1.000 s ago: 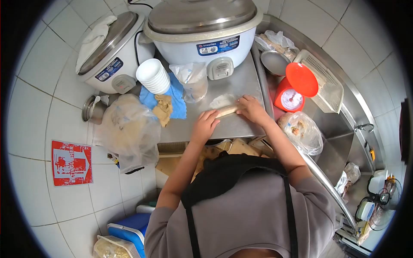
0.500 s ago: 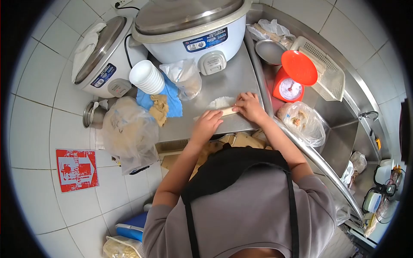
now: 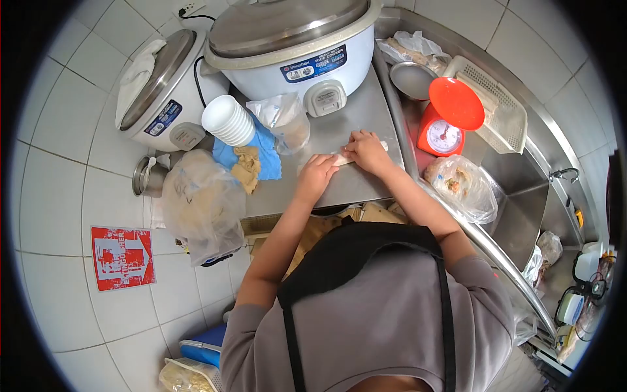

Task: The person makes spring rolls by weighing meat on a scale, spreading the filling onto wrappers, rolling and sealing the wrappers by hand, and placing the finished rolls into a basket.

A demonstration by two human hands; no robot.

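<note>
A pale spring roll [image 3: 342, 159] lies on the steel counter [image 3: 366, 189], only its middle showing between my hands. My left hand [image 3: 317, 175] has its fingers curled over the left end. On the other end, my right hand [image 3: 366, 153] presses with bent fingers and hides most of that part. A bit of white shows on the counter just past my right hand. Beyond my hands stands a clear plastic bag [image 3: 290, 130] with something pale in its lower part.
Two rice cookers [image 3: 287, 32] stand at the back. To the left are stacked white cups [image 3: 227, 121], a blue cloth [image 3: 268, 157], a brown cloth [image 3: 247, 168] and a large plastic bag [image 3: 201, 199]. An orange scale [image 3: 441, 136] and a bagged filling [image 3: 460, 186] sit right, beside the sink [image 3: 519, 202].
The flat white wrapper seen beyond the roll is now rolled up. Both hands have moved away from my body and closer together with the roll.
</note>
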